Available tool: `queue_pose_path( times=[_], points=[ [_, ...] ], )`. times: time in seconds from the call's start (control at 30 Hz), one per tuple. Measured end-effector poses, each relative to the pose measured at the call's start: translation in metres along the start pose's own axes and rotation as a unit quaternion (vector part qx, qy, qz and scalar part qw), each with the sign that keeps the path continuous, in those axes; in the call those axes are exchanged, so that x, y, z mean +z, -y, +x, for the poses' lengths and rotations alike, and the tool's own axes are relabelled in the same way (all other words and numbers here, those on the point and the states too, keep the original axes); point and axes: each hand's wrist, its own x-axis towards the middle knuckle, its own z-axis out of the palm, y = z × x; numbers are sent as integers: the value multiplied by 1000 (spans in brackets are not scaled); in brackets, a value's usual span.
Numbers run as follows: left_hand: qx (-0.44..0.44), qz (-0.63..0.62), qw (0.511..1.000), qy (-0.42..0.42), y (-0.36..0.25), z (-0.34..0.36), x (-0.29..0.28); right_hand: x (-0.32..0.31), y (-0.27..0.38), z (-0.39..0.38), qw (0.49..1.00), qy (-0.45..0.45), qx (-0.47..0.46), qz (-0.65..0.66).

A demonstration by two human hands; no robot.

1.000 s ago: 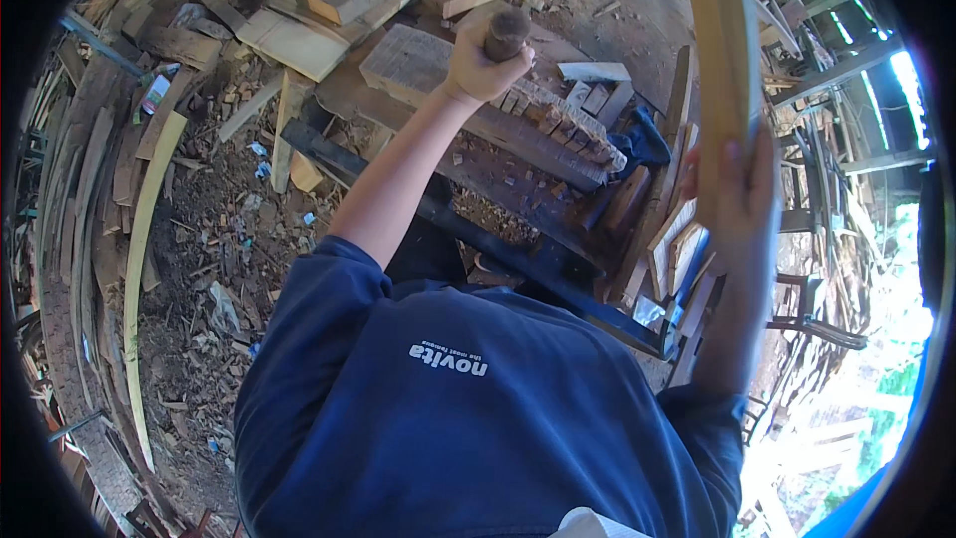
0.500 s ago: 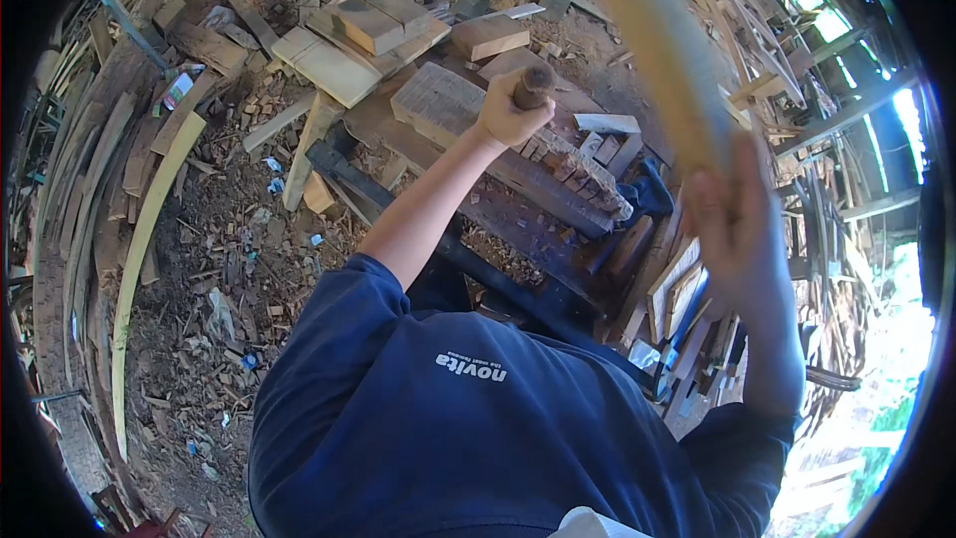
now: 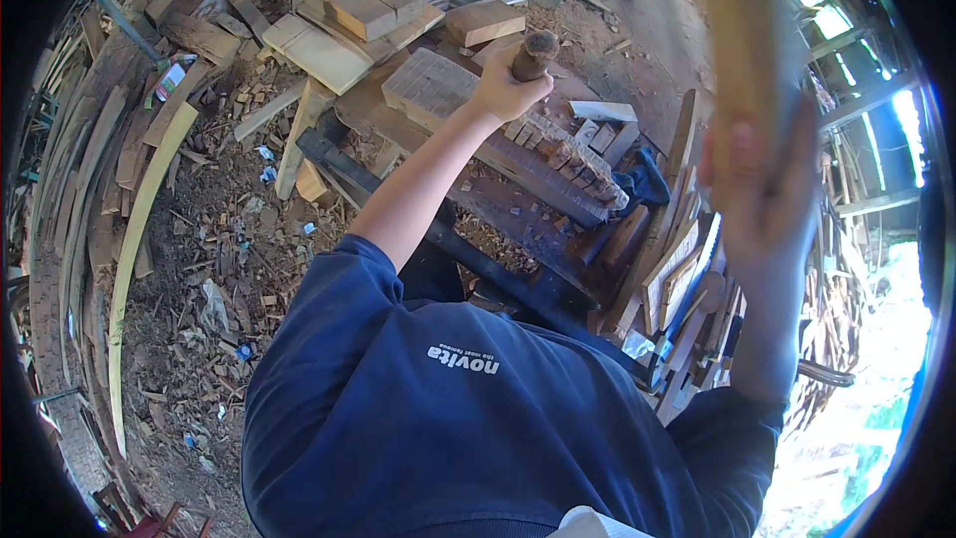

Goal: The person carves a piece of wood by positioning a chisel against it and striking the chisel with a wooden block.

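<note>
My left hand point(image 3: 508, 95) is closed round an upright, round wooden tool handle point(image 3: 539, 52), whose worn top pokes out above the fist; the tool's lower end is hidden. Below that hand lies a thick timber block point(image 3: 428, 88), with a row of crosswise cuts along its near right part. At the right, my right hand point(image 3: 762, 184) is raised with its fingers wrapped round a long piece of wood point(image 3: 742, 30). Motion blurs this wood, and its far end runs out of the picture at the top.
Sawn blocks and boards point(image 3: 319, 52) are stacked beyond the bench. A dark blue cloth point(image 3: 645, 179) lies at the timber's right end, near upright boards and tools point(image 3: 677, 269). A dark bar point(image 3: 438, 234) crosses before me. Chips and scraps point(image 3: 229, 269) litter the ground at left.
The long piece of wood in my right hand has swung from leaning left to nearly upright, and that hand has moved slightly right. My left hand keeps its grip on the tool handle.
</note>
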Motion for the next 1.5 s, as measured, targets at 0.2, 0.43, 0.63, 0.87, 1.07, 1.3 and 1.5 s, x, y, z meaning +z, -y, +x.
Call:
queue_pose_path(
  times=[0.2,0.43,0.63,0.87,1.07,1.3,1.5],
  points=[
    [40,-57,997,-27,1,-2,10,35,-16,-3,946,268,72,-169],
    [23,41,999,-12,12,1,-3,10,8,10,999,37,15,-29],
    [15,-12,999,-42,10,-1,13,46,-21,3,955,232,48,-181],
    [-31,10,999,-4,15,4,0,16,-37,-14,954,207,215,24],
    [-90,88,992,-21,25,22,4,5,-44,-52,934,44,332,127],
    [-85,111,990,-34,24,20,4,-12,-55,-61,971,-8,194,139],
    [-71,87,992,-55,21,14,8,21,-60,-27,994,-90,22,61]
  ],
)
